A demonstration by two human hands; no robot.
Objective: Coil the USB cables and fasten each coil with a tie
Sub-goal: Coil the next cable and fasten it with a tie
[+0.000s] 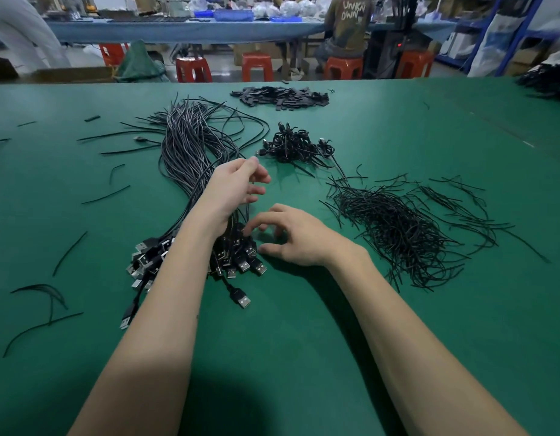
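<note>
Hands (266, 212) over cable bundle (190, 158), green table (304, 341)

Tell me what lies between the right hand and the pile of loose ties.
Only bare green table: in the head view, nothing lies between the right hand and the pile of loose ties.

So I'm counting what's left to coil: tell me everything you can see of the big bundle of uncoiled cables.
The bundle is a long sheaf of thin black and grey cables, uncoiled, lying flat on the green table. It runs from the far side toward the person, with loose ends fanned out at the far end. The near end is a cluster of black USB plugs with metal tips. The left hand hovers above its middle and the forearm crosses it. The right hand reaches at the plugs.
</note>
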